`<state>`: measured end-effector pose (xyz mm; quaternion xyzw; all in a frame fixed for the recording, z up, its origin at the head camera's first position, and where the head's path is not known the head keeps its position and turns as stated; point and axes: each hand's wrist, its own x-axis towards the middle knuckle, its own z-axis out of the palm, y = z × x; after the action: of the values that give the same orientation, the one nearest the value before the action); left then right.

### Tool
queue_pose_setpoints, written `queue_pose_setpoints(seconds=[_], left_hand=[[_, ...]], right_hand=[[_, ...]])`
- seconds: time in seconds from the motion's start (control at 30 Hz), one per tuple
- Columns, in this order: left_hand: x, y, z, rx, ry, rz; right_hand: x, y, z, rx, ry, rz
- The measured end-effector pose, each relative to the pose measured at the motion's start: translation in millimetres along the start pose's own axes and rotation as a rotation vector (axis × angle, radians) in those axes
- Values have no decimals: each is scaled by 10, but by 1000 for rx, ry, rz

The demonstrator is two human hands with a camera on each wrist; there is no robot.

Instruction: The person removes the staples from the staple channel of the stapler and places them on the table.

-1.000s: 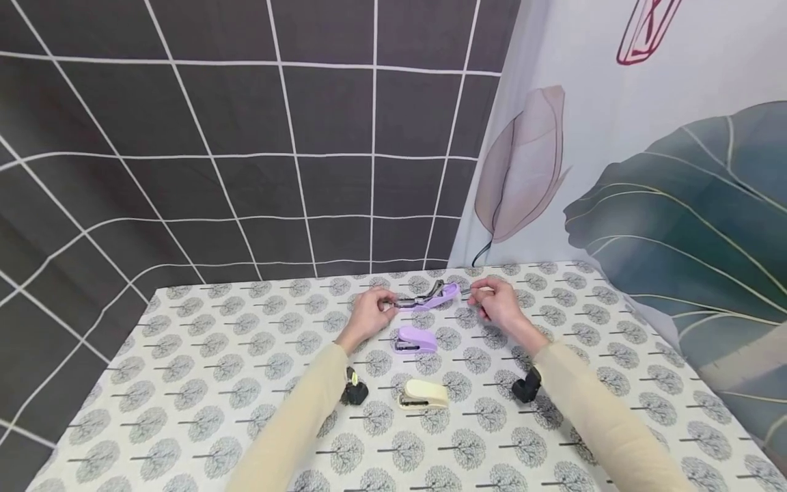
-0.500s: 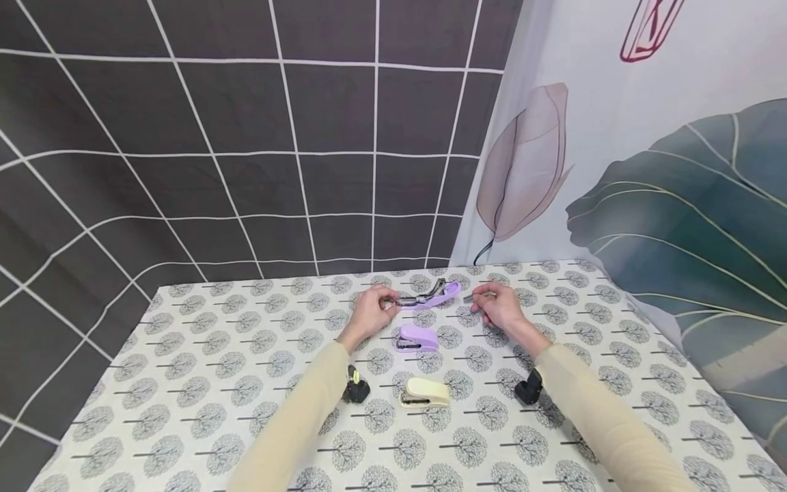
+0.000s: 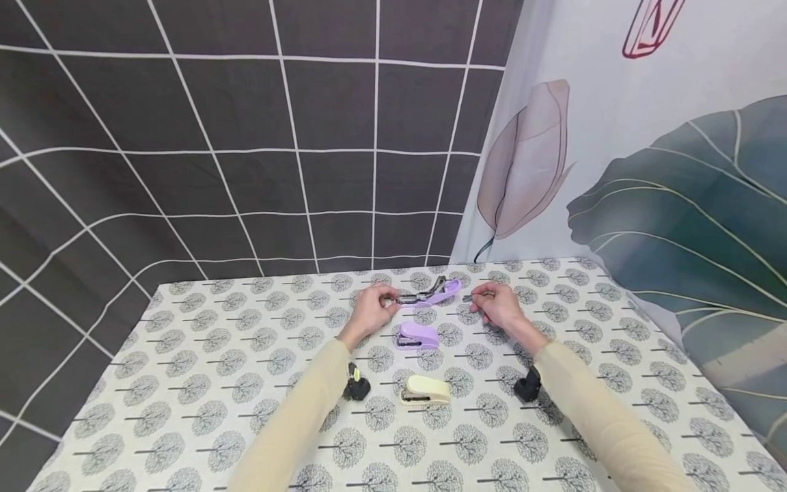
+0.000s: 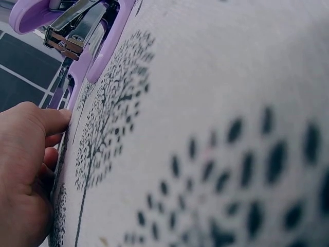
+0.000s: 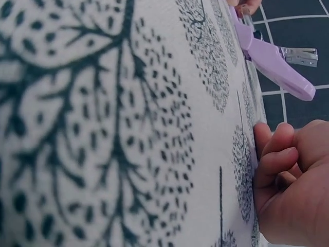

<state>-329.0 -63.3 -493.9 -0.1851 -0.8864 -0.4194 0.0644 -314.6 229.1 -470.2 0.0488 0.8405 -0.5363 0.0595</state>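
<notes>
A purple stapler point(image 3: 445, 292) lies opened out at the far middle of the table, its metal magazine tilted up from the purple lever. My left hand point(image 3: 369, 313) pinches its left end between thumb and fingers, which the left wrist view also shows. To the right of the stapler, my right hand point(image 3: 499, 305) pinches a thin grey strip point(image 3: 468, 298), like a strip of staples, pointing toward the stapler's purple end. In the right wrist view the fingers point(image 5: 275, 159) are curled at the cloth and hide the strip. A second, closed purple stapler point(image 3: 419, 336) stands nearer.
A cream stapler point(image 3: 425, 390) stands nearest to me, between the forearms. The table wears a white cloth point(image 3: 203, 383) printed with grey trees. A dark gridded curtain point(image 3: 332, 184) hangs behind, with a leaf-printed white one point(image 3: 615, 157) at the right.
Both hands keep their places by the opened stapler. The grey strip shows a little differently at the right fingertips, and the head view has shifted slightly.
</notes>
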Motion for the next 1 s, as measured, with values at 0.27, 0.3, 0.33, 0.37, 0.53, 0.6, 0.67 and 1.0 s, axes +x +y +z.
queue_pose_setpoints(seconds=[0.27,0.3,0.33,0.37,0.53,0.6,0.67,1.0], left_hand=[[28,40,0,4,11,16],[30,47,0,4,11,17],[32,52,0,3,12,18],[35,56,0,2,12,17],[49,55,5,-8,8,5],[53,47,7,-9,8,1],[48,41,6,-10,6,-10],[-30,41,-22,-41,6,-29]], right_hand=[[-3,-28,-48,-19,-5,13],[-3,-31,-52,-23,-5,12],[-3,-33,-56,-30,-3,15],[-3,-35,-60,-36,-1,19],[4,-43,-69,-63,13,24],[4,-50,-68,-66,15,20],[3,-57,-64,-71,15,16],[-73,-11,-28,-16,22,20]])
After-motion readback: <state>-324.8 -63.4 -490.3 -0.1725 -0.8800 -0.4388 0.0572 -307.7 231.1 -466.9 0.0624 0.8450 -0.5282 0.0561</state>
